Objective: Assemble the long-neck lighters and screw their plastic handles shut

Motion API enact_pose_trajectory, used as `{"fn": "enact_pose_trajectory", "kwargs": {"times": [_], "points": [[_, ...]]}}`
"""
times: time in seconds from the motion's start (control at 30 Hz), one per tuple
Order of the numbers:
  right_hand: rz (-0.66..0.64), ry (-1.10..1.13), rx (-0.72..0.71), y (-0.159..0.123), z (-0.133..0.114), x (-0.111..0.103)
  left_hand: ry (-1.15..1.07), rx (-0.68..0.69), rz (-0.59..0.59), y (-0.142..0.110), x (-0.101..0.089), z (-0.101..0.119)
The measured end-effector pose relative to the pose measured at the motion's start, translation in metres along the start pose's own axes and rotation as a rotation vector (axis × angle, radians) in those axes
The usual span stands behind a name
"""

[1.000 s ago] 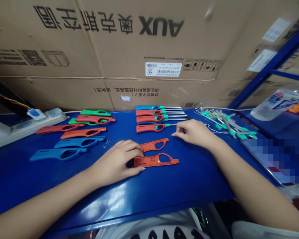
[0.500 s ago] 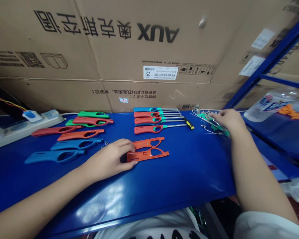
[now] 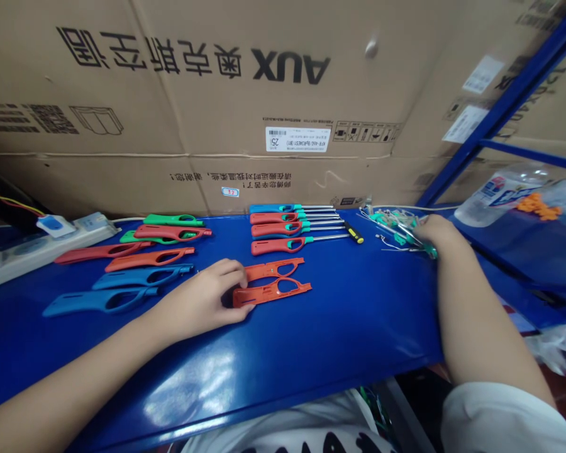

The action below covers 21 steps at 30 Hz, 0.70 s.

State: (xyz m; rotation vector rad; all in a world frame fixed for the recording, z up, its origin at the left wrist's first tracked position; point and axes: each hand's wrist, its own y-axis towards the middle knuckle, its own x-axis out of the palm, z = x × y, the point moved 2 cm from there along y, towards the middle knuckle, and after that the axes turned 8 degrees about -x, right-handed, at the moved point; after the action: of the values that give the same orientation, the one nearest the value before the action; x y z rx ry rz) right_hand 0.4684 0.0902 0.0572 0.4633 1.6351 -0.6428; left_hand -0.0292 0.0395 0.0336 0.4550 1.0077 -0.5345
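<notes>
Two orange hollow plastic handle halves (image 3: 273, 290) lie open side up on the glossy blue table (image 3: 339, 327), the nearer one's end lightly pinched by the left hand (image 3: 207, 297). The right hand (image 3: 436, 233) is bent over the tangled pile of metal rods with green plastic collars (image 3: 396, 228); its grip cannot be told. One rod is best teased out slowly, its thin wires kept unsnagged.

Open tabletop (image 3: 368, 302) stretches between the orange shells (image 3: 263, 294) and right forearm (image 3: 476, 314) — lighters (image 3: 270, 246) bar the back.
</notes>
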Motion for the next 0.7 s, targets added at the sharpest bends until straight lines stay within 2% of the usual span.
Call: {"fn": "enact_pose_trajectory", "kwargs": {"times": [0.2,0.5,0.7], "points": [[0.097,0.092,-0.004,-0.005,-0.001,-0.008,0.021,-0.005,-0.009,0.000,-0.005,0.000],[0.385,0.224,-0.081,-0.011,0.000,-0.014,0.050,0.011,-0.031,0.001,-0.010,0.002],[0.446,0.205,-0.174,-0.009,0.001,-0.012,0.088,-0.015,-0.058,0.001,-0.011,0.002]]}}
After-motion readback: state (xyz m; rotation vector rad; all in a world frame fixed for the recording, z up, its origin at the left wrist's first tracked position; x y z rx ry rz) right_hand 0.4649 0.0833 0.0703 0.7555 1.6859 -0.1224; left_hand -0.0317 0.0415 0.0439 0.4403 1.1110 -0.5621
